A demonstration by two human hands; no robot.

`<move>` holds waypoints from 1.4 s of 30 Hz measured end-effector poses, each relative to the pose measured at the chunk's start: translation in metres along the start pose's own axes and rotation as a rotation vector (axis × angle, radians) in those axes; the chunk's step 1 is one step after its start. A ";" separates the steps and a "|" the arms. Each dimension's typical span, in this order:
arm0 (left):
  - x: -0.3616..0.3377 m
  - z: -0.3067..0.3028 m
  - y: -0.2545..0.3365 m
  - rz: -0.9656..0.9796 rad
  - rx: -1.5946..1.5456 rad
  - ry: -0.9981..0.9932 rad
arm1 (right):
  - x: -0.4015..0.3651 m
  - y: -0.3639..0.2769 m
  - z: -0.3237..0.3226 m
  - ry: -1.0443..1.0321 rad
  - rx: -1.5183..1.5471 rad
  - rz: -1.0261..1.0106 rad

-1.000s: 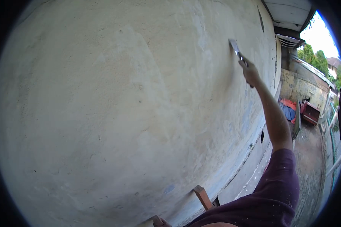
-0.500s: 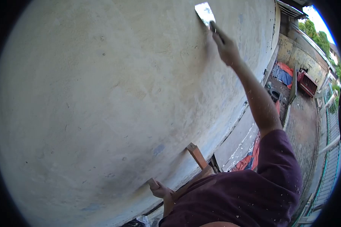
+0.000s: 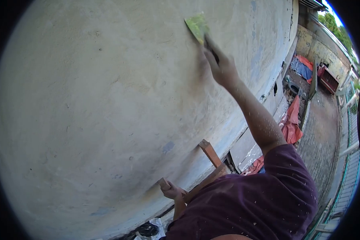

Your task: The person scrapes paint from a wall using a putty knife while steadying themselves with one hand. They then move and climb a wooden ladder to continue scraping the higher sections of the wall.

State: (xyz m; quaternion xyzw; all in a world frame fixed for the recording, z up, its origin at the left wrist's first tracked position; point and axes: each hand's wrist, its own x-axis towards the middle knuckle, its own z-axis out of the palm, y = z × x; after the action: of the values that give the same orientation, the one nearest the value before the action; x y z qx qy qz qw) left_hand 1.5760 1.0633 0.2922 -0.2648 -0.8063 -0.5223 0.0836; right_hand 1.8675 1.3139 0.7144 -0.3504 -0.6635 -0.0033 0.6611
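Observation:
My right hand (image 3: 225,72) is closed round the dark handle of a scraper (image 3: 197,27), its wide, shiny blade at the upper part of the pale wall (image 3: 108,104). The blade reflects green. Lower down, my left hand (image 3: 173,191) grips the end of a wooden beam (image 3: 163,183) close to the wall. A second wooden beam end (image 3: 210,153) sticks up to the right of it, beside my purple sleeve and shirt.
Below on the right lie a paved yard (image 3: 318,136), red tarps (image 3: 293,122), a tyre (image 3: 293,88) and a dark red crate (image 3: 328,80). A green fence (image 3: 348,176) runs along the far right. Black and white plastic bags (image 3: 148,229) lie at the bottom.
My right hand and the scraper have moved left and down across the wall. The blade's reflection has turned from white to green. My left hand keeps its hold, and the view has shifted slightly.

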 end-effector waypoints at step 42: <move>-0.007 0.023 -0.018 0.112 0.098 0.267 | 0.205 -0.269 0.058 -0.122 0.044 -0.303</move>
State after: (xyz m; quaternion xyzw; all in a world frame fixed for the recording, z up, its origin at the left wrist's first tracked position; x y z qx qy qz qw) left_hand 1.5761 1.0757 0.2651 -0.2329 -0.7966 -0.5073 0.2320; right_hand 1.7155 1.2325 1.0106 -0.2313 -0.7474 -0.0673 0.6191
